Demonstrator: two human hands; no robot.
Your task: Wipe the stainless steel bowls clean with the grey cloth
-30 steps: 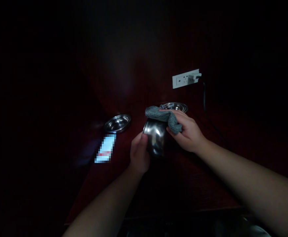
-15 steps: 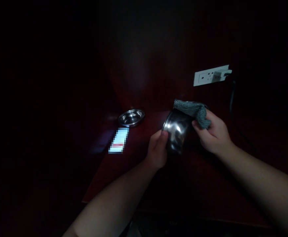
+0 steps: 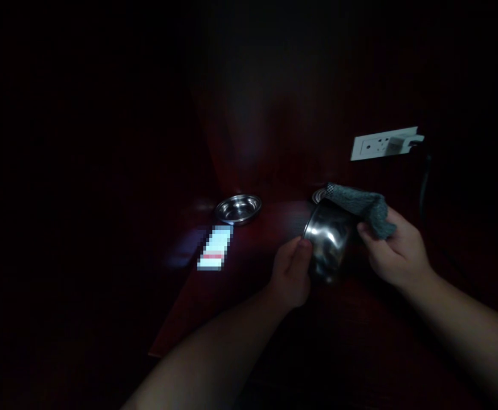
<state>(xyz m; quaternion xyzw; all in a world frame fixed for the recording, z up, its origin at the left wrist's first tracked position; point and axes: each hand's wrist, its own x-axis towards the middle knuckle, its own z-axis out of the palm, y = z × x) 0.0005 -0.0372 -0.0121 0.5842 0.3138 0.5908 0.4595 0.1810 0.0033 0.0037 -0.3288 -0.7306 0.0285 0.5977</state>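
My left hand (image 3: 292,272) is closed on the rim of a shiny steel pot (image 3: 328,239), thumb on the outside. The pot is tilted, held above the dark red table. In my right hand (image 3: 396,247) is a grey-green cloth (image 3: 355,204), pinched between thumb and fingers. It drapes along the pot's upper side, by its far edge. Whether my right fingers also touch the pot I cannot tell. Behind the cloth, part of another round metal piece (image 3: 318,196) shows, mostly hidden.
A shallow steel dish (image 3: 238,209) lies on the table to the left. In front of it is a lit, blurred-out phone screen (image 3: 215,247). On the back wall, a white socket panel (image 3: 372,147) holds a plug with a black cord (image 3: 423,188). The surroundings are very dark.
The whole view has shifted, so everything appears further right and slightly lower. Both hands keep their hold on the pot and the cloth. More of the round metal piece behind shows now.
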